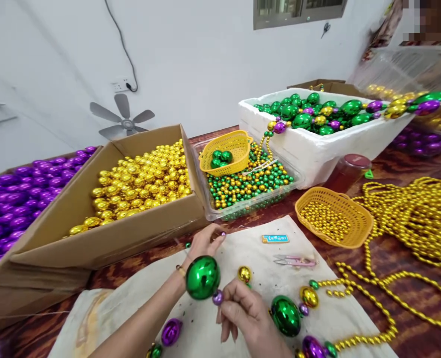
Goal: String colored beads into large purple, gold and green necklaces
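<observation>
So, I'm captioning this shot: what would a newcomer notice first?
Likely the large shiny green bead beside the right hand, near the bottom center. Then the gold beads heaped in the cardboard box left of center, with purple beads farther left. On the right, looped gold bead strands sprawl across the table.

The bare left forearm wears a thin band near the hand.

Left forearm is stretched way out front, left hand angled off rightward, thumb and index brought nearly together. Right hand is held closer in, thumb and index pinched, other fingers kinda curled below.
</observation>
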{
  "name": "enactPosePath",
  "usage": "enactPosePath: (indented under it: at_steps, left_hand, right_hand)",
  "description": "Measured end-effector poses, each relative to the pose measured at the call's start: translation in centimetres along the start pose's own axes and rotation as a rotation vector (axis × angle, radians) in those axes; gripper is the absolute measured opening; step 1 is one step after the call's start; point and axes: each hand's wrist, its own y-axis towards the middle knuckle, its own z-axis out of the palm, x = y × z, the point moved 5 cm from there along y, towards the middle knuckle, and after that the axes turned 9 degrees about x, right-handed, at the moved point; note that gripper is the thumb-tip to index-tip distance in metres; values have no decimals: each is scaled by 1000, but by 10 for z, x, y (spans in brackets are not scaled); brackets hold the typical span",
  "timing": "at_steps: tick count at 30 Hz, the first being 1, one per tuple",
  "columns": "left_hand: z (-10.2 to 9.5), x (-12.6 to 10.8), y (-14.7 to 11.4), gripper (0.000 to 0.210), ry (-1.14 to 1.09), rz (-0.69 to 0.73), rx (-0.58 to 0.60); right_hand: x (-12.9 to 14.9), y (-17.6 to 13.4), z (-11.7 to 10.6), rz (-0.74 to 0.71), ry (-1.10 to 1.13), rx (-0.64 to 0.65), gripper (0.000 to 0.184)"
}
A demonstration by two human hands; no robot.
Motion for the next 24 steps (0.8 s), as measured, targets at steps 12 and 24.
enactPosePath:
  at_steps: [12, 24]
  left_hand:
    - [-63, -11, -103, 19, -1657, -116, -316]
    - [-62, -5, -109, 22, -1637, -96, -355]
  right_hand:
    - [-3, 0, -7, 103, -232, -23, 36]
    - [2, 0, -2, 136, -274, -25, 34]
